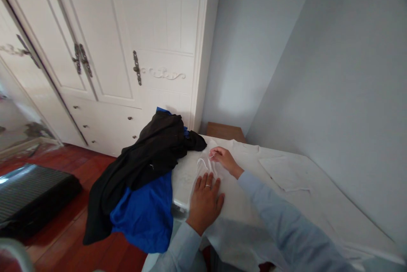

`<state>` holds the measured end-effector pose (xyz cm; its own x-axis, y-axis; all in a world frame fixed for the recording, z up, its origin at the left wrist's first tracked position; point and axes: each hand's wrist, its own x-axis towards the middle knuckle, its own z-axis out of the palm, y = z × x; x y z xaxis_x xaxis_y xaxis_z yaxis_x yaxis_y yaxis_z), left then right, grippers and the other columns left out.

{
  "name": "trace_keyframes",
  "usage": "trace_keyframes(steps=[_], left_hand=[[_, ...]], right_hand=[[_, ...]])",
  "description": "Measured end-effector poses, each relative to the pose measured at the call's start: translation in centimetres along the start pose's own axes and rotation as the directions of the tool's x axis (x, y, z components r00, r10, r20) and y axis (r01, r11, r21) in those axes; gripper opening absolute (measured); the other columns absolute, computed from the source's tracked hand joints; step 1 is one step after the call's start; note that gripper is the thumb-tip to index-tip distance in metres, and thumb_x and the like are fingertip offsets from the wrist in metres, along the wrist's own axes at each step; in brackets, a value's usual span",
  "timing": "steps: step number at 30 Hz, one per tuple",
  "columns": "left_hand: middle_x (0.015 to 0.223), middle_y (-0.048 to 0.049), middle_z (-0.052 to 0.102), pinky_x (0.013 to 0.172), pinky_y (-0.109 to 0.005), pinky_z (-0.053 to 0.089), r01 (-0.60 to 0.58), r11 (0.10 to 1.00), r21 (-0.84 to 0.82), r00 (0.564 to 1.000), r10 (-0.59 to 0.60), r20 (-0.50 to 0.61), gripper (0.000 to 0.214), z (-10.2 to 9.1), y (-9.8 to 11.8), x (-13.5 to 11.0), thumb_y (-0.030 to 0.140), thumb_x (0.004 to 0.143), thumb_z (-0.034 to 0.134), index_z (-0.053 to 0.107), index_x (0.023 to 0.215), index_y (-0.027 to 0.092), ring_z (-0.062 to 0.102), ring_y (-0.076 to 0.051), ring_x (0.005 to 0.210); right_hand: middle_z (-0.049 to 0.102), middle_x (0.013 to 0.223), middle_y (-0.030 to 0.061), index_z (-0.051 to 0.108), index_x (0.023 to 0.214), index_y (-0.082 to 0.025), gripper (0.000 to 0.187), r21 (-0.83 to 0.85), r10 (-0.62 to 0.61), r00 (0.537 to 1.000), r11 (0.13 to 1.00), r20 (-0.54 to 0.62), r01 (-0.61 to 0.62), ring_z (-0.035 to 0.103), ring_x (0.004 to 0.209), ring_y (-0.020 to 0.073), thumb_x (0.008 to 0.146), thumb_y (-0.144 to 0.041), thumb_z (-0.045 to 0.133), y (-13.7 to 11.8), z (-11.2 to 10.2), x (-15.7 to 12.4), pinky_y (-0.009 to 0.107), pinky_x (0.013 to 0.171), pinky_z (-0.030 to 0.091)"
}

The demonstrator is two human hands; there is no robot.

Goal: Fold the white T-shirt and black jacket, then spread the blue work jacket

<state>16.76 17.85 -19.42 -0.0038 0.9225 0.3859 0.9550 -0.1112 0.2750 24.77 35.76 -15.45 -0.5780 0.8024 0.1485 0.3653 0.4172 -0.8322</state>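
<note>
A white garment [235, 191] lies spread over the table, its near edge hanging toward me. My left hand [206, 199] rests flat on it with the fingers stretched out, a ring on one finger. Just beyond, my right hand [223, 158] pinches a bit of the white cloth between thumb and fingers. Folds run through the fabric between the two hands. Close by on the left, a black garment [152, 149] and a blue garment [146, 215] lie in a heap that drapes off the table's left end.
A white wardrobe [159, 22] with metal handles stands behind the heap. A small brown wooden piece [225, 131] shows beyond the table, against the grey wall [343, 73]. On the red wooden floor at left lies a black ribbed case [34, 195].
</note>
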Motion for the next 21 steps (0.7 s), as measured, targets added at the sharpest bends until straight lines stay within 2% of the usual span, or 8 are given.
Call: trace_keyframes(steps=[1, 2, 4, 5, 7, 10, 16, 21], left_hand=[[0.148, -0.0143, 0.053, 0.117, -0.055, 0.037, 0.0, 1.0, 0.004, 1.0, 0.0, -0.001, 0.048, 0.0, 0.0, 0.0, 0.043, 0.096, 0.049, 0.057, 0.139, 0.023, 0.044, -0.033, 0.141], [0.148, -0.0143, 0.053, 0.117, -0.055, 0.037, -0.002, 1.0, 0.008, 1.0, 0.002, -0.003, 0.048, -0.1, 0.0, 0.1, 0.042, 0.096, 0.05, 0.057, 0.139, 0.023, 0.045, -0.033, 0.141], [0.148, -0.0141, 0.053, 0.117, -0.054, 0.037, -0.009, 1.0, 0.02, 1.0, 0.009, -0.011, 0.047, -0.2, 0.1, 0.1, 0.041, 0.096, 0.05, 0.057, 0.139, 0.023, 0.045, -0.033, 0.141], [0.148, -0.014, 0.053, 0.117, -0.054, 0.037, -0.012, 1.0, 0.027, 1.0, 0.013, -0.016, 0.047, -0.2, 0.1, 0.1, 0.04, 0.095, 0.051, 0.057, 0.139, 0.023, 0.046, -0.033, 0.141], [0.148, -0.0138, 0.054, 0.117, -0.054, 0.038, -0.022, 0.999, 0.044, 0.999, 0.023, -0.027, 0.047, -0.2, 0.2, 0.1, 0.039, 0.095, 0.051, 0.058, 0.138, 0.023, 0.046, -0.033, 0.14], [0.148, -0.0141, 0.054, 0.116, -0.053, 0.039, -0.045, 0.996, 0.074, 0.998, 0.048, -0.036, 0.047, -0.3, 0.1, 0.1, 0.038, 0.095, 0.051, 0.058, 0.139, 0.021, 0.047, -0.032, 0.14], [0.147, -0.0153, 0.054, 0.114, -0.052, 0.043, -0.098, 0.985, 0.14, 0.994, 0.104, -0.033, 0.048, -0.1, -0.2, 0.4, 0.038, 0.095, 0.052, 0.057, 0.14, 0.02, 0.049, -0.033, 0.138], [0.147, -0.0152, 0.054, 0.112, -0.052, 0.044, -0.126, 0.976, 0.176, 0.991, 0.133, -0.03, 0.049, 0.2, -0.6, 0.5, 0.04, 0.096, 0.049, 0.058, 0.139, 0.019, 0.05, -0.033, 0.138]], right_hand=[[0.072, 0.102, 0.008, 0.064, 0.102, -0.017, 0.022, 0.203, 0.064, 0.997, 0.978, -0.033, -0.056, 0.07, 0.081, 0.0142, 0.099, -0.024, 0.043, 0.0, -0.3, -0.8, 0.031, 0.081, 0.056], [0.073, 0.102, 0.0066, 0.064, 0.101, -0.018, 0.017, 0.44, 0.153, 0.987, 0.89, -0.045, -0.118, 0.07, 0.079, 0.0132, 0.098, -0.025, 0.048, 0.0, -0.7, -1.7, 0.031, 0.081, 0.057], [0.075, 0.096, 0.0041, 0.066, 0.095, -0.018, 0.006, 0.817, 0.327, 0.945, 0.538, 0.023, -0.206, 0.07, 0.076, 0.0115, 0.09, -0.02, 0.063, -0.3, -1.5, -3.8, 0.029, 0.081, 0.058], [0.076, 0.094, 0.0037, 0.068, 0.093, -0.017, 0.007, 0.901, 0.377, 0.923, 0.37, 0.075, -0.225, 0.07, 0.074, 0.0108, 0.086, -0.015, 0.068, -0.5, -1.8, -4.9, 0.027, 0.08, 0.058], [0.077, 0.094, 0.0048, 0.07, 0.093, -0.015, 0.011, 0.946, 0.409, 0.903, 0.221, 0.129, -0.235, 0.071, 0.073, 0.01, 0.084, -0.009, 0.069, -1.0, -2.4, -7.3, 0.024, 0.077, 0.059], [0.077, 0.101, 0.0076, 0.073, 0.098, -0.013, 0.017, 0.961, 0.386, 0.913, 0.177, 0.132, -0.214, 0.073, 0.081, 0.0127, 0.081, -0.011, 0.075, -1.6, -2.8, -11.0, 0.025, 0.079, 0.059], [0.075, 0.113, 0.0119, 0.076, 0.101, -0.014, 0.036, 0.964, 0.396, 0.913, 0.189, 0.099, -0.187, 0.072, 0.103, 0.0209, 0.07, -0.023, 0.088, -2.0, -4.2, -17.4, 0.03, 0.089, 0.058], [0.076, 0.108, 0.0123, 0.077, 0.102, -0.016, 0.041, 0.948, 0.489, 0.867, 0.221, 0.096, -0.23, 0.075, 0.093, 0.0219, 0.067, -0.032, 0.091, -1.1, -6.3, -23.0, 0.031, 0.083, 0.061]])
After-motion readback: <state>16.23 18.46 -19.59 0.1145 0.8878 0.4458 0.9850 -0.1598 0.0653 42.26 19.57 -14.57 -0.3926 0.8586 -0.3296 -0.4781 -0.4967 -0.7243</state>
